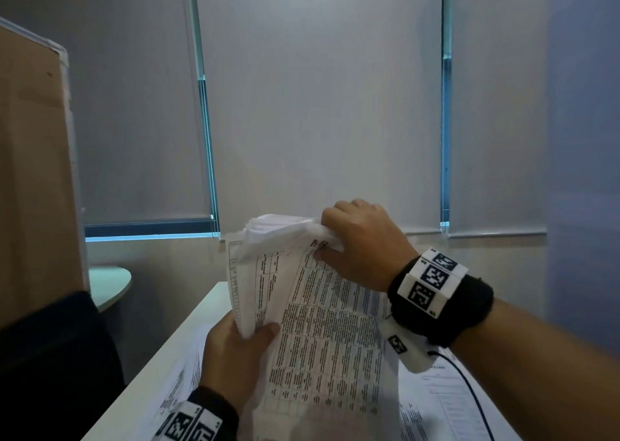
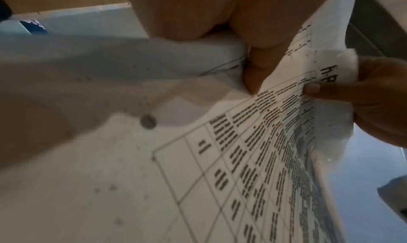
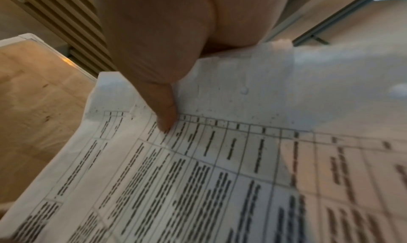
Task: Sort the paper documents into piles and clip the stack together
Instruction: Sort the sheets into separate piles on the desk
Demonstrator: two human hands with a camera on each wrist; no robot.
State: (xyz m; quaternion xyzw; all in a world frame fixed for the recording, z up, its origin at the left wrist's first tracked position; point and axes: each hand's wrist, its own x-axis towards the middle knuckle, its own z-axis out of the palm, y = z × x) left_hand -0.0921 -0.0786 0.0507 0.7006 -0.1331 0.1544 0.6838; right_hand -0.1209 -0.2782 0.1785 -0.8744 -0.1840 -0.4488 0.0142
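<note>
Head view: both hands hold a sheaf of white printed paper sheets with ruled tables [image 1: 322, 323] raised off the white tabletop [image 1: 161, 366], tilted up toward the wearer. Left hand [image 1: 235, 356] is curled round the lower left edge, thumb on the front face, fingers behind; it reads as the anchor that carries the weight. Right hand [image 1: 359, 242] is closed on the upper right corner, thumb pressed on the printed face, with several sheet corners crumpled and fanned under its fingers. A small dark metal piece [image 1: 323, 244] sits at that corner; staple or clip, cannot tell. Right wrist view: the thumb [image 3: 165, 114] lies flat on the table header of the top sheet, pinning it. Left wrist view: the opposite thumb tip [image 2: 312, 88] pinches the same corner from the front. Judgement: the corner grip serves to separate or square the sheets before clipping; sorting is not finished, since more printed pages [image 1: 453, 403] lie spread flat on the tabletop beneath. Risk: the creased corner may tear or slip loose. A brown cardboard panel [image 1: 33, 172] stands at left.
</note>
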